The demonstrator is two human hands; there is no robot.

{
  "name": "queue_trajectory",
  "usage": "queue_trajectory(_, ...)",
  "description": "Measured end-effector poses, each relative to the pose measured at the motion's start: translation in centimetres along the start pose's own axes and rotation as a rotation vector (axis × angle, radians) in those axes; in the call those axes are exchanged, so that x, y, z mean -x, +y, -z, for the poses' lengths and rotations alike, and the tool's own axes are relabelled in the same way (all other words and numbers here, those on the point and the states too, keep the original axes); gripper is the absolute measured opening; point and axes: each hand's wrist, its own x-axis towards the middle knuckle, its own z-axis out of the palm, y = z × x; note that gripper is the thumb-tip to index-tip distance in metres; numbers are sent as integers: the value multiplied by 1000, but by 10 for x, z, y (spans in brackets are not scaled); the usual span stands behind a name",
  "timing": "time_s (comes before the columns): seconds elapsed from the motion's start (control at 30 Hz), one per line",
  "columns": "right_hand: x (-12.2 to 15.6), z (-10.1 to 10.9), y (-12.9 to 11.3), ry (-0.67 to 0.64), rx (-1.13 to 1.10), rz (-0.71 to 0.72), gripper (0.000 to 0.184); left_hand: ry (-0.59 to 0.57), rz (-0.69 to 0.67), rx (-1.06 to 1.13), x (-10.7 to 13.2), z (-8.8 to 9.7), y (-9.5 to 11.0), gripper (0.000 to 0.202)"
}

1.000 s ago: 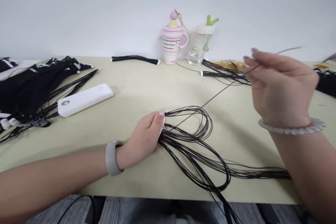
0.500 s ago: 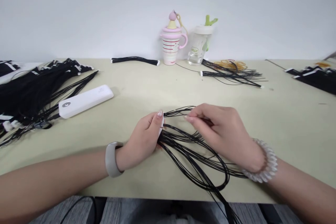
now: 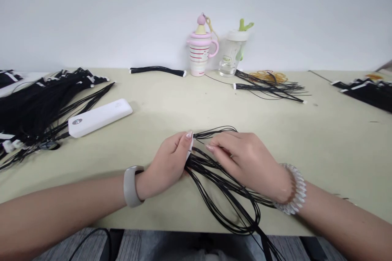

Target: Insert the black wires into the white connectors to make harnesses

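Reckoned from the white connector (image 3: 190, 149) as the centre of a clock, with twelve toward the wall, the person's left hand (image 3: 167, 163) lay at eight o'clock, clamped on the connector, its thumb along the near face. The connector was held over the near half of the table (image 3: 159, 110), and black wires (image 3: 226, 193) fanned from it toward four and five o'clock, some looping back. At three o'clock the right hand (image 3: 246, 161) had thumb and forefinger pinched together on a thin black wire (image 3: 199, 142) running to the connector. At twelve stood a pink-lidded striped cup (image 3: 199, 55), the small red lettering near its base too tiny to read. At one o'clock, a clear bottle (image 3: 229, 58) bore the word "HELLO" in a green label. Between nine and ten lay a white oblong device (image 3: 101, 117), its faint mark illegible, with a dark heap of wires (image 3: 39, 106) beyond it. A short wire bundle (image 3: 157, 70) with white ends lay at eleven; loose black wires (image 3: 260, 87) lay near two.
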Motion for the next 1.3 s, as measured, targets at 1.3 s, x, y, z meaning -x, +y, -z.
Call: queue_trajectory(1.3, -2, 11, 7, -485, -460, -114, 36, 67, -21, -23, -1, -1, -3, 42)
